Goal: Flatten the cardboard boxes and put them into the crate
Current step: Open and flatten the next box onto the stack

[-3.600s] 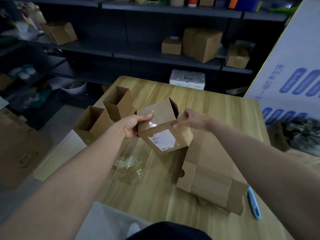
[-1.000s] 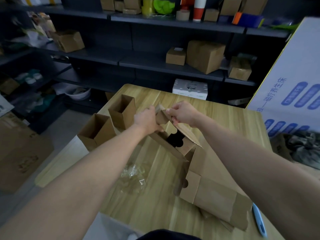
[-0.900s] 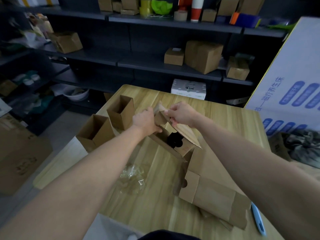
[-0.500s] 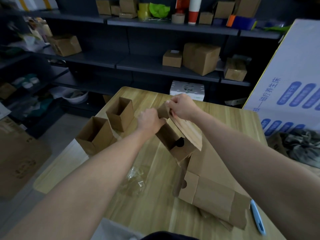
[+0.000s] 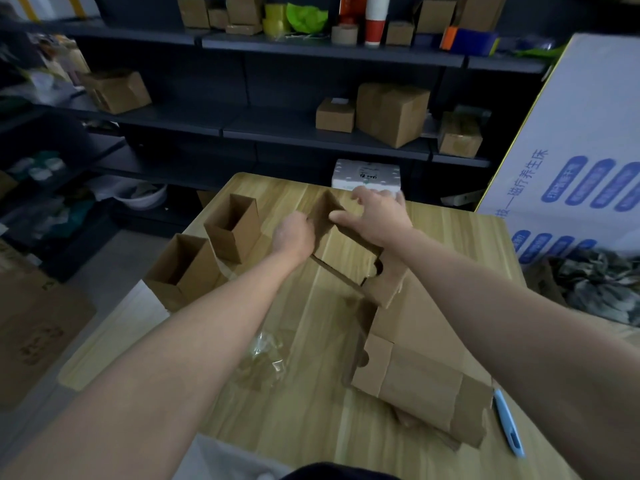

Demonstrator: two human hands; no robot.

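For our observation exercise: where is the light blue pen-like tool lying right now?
In the head view, the light blue tool lies on the table at its near right edge, just right of the flattened cardboard.

A slim blue tool (image 5: 507, 423) and crumpled clear plastic (image 5: 265, 355) lie on the wooden table (image 5: 457, 226).

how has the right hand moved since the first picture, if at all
Yes, away from the person: the right hand now reaches up to the white box behind the table, where earlier it sat well short of it.
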